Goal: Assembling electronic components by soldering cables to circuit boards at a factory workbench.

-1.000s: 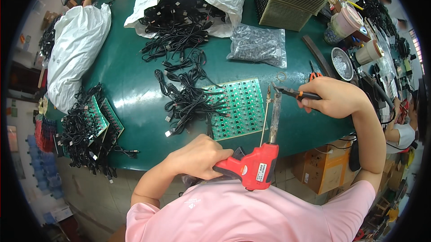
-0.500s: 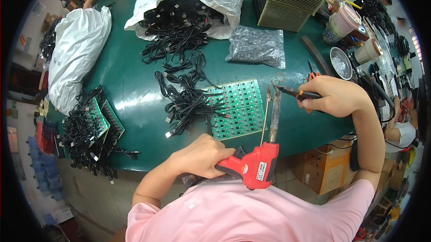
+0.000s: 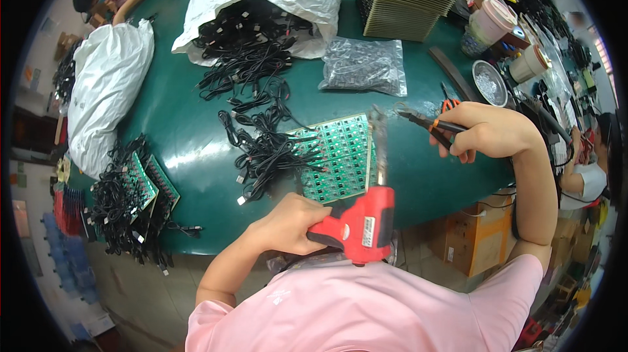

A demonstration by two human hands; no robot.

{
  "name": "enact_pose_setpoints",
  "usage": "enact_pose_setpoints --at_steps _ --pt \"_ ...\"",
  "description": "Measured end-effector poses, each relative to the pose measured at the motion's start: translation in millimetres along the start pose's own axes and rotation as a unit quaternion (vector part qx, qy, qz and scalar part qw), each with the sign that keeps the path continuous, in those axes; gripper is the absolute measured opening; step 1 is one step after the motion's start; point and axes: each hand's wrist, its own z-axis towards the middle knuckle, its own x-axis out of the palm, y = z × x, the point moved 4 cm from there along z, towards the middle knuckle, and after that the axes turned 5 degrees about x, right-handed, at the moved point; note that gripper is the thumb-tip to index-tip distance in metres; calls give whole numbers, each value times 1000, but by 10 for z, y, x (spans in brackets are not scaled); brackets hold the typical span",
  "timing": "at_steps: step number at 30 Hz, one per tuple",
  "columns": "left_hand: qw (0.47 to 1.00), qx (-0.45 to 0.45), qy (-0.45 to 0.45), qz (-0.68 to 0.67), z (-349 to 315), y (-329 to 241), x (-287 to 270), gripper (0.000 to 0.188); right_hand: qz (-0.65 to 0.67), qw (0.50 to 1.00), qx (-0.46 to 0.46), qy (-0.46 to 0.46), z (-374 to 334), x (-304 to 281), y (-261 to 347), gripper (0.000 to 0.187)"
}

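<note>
Head view: left hand (image 3: 291, 224), knuckles up, grasps soldering gun (image 3: 356, 224); right hand (image 3: 484, 130), turned inward, grips pliers (image 3: 420, 122); bare green tabletop (image 3: 438, 179) between right grip and near edge.

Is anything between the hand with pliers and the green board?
Yes, in this view: the barrel of the red soldering gun in the left hand stands between the pliers in the right hand and the green board, at its right edge. How high it hangs is unclear.
</note>
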Motion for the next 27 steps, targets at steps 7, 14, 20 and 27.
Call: enact_pose_setpoints --at_steps 7,14,20,27 --pt "987 32 -98 -122 -13 72 20 20 -203 893 103 -387 154 562 -745 37" --pt "980 -45 -74 -181 356 -14 419 24 -56 717 -7 -694 -59 1130 -1305 51" --pt "977 -111 -132 -129 940 -126 873 17 434 443 -34 -784 -848 2003 -2763 13" --pt "992 -16 -118 -39 1499 -91 1483 17 669 473 223 -528 788 3950 -4488 19"
